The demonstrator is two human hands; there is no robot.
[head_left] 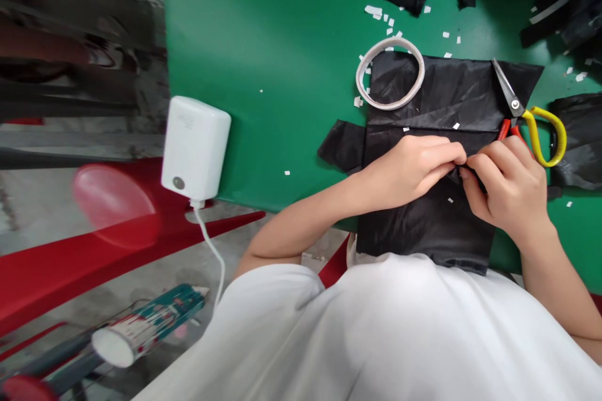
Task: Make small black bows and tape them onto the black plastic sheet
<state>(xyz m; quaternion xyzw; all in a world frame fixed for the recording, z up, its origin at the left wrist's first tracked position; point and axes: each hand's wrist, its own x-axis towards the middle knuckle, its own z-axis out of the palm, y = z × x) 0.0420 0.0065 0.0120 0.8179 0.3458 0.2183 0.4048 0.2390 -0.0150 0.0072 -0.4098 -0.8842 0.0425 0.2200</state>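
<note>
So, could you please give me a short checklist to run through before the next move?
1. Both hands at the sheet: ok; the left hand and right hand are close together over the black sheet.
2. What the grip closes on: cannot tell; the fingers hide it.
3. Sheet smooth: not ok; creases show.
4. Sheet free of white bits: not ok; a few lie on it, one just beyond the hands.
5. Tape roll off the sheet: not ok; it overlaps the far left corner.
6. Scissors pointing away from the hands: ok; the yellow handle is beside the right hand.
</note>
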